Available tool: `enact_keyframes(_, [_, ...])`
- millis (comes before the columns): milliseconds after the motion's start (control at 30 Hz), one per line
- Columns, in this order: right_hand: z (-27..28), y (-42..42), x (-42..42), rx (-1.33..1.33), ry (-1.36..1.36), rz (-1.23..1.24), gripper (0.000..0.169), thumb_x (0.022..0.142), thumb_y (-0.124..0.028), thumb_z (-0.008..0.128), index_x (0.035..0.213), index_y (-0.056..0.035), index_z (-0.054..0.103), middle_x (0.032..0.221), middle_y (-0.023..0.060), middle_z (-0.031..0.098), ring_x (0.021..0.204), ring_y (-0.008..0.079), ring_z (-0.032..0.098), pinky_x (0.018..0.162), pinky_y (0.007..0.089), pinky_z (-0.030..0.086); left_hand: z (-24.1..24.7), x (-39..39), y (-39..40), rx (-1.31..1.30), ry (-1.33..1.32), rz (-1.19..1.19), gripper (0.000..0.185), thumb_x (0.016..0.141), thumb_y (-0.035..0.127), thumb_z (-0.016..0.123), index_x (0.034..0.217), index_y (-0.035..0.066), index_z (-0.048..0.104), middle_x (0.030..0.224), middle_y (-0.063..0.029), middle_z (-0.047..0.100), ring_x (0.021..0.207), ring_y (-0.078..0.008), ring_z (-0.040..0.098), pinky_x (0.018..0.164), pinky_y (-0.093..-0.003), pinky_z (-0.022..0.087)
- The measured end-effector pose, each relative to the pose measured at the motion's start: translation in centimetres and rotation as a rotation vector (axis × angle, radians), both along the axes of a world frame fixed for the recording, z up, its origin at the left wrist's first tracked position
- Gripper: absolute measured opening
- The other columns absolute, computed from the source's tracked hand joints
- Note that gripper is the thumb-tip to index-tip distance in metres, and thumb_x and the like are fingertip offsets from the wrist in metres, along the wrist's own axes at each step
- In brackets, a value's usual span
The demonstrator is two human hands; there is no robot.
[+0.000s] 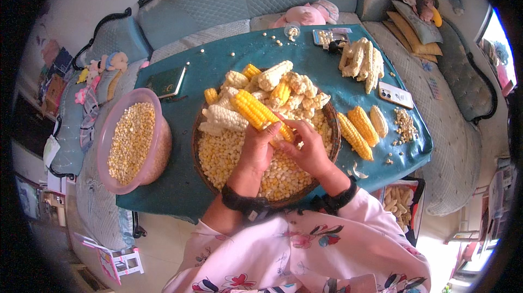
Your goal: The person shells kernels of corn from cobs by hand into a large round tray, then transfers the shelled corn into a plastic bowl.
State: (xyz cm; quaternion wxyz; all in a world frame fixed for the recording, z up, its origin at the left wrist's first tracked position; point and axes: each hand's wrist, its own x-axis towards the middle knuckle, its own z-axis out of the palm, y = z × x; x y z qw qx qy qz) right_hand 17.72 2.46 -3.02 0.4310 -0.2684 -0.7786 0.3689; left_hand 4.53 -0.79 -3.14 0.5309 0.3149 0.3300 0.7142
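Note:
A yellow ear of corn [254,110] slants above a round woven basket [336,146]. My left hand [261,146] is closed around its lower part, thumb lying along the kernels. My right hand [307,144] grips the near end of the same ear, its fingers and thumb pressed on it. Beneath both hands, loose white and yellow kernels [222,156] fill the near part of the basket. Whitish ears of corn [224,118] and a few yellow ones are heaped in its far part. The palm sides of both hands are partly hidden.
Left of the basket stands a pink plastic bowl [161,129] of kernels; behind it lies a dark green notebook [165,81]. On the right are yellow ears [353,135], a phone [395,94], bare cobs [361,62] and scattered kernels [404,124]. A box of cobs [398,203] sits below the table edge.

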Motion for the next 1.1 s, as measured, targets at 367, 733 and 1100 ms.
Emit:
enact_keyframes(367, [-0.12,0.12,0.02,-0.005,-0.02,0.021,0.044,0.07,-0.013,0.068,0.109,-0.0055,0.05,0.09,0.0117,0.051,0.065,0.0207,0.052,0.057,0.0283,0.044,0.27,-0.17,-0.12,0.019,-0.149,0.015,0.033,0.079,0.016,0.059,0.106,0.003,0.046,0.095,-0.005,0.054,0.09,-0.0151,0.05,0.083,-0.0305,0.041])
enact_keyframes(733, [0.14,0.11,0.18,-0.035,-0.038,0.007,0.042,0.071,-0.01,0.066,0.11,-0.0058,0.05,0.091,0.0133,0.052,0.073,0.0245,0.054,0.063,0.0312,0.045,-0.15,-0.39,-0.07,0.07,-0.161,-0.022,0.037,0.078,0.024,0.061,0.107,0.007,0.045,0.097,-0.0051,0.053,0.093,-0.0169,0.049,0.087,-0.0341,0.038])
enact_keyframes(1100, [0.1,-0.02,0.03,-0.047,-0.009,0.036,0.044,0.071,-0.008,0.065,0.113,-0.0065,0.05,0.096,0.0141,0.052,0.08,0.0262,0.053,0.067,0.0308,0.045,0.02,-0.06,0.12,0.022,-0.103,0.057,0.031,0.076,0.009,0.061,0.103,0.005,0.046,0.093,-0.0052,0.054,0.089,-0.0146,0.05,0.083,-0.0301,0.04])
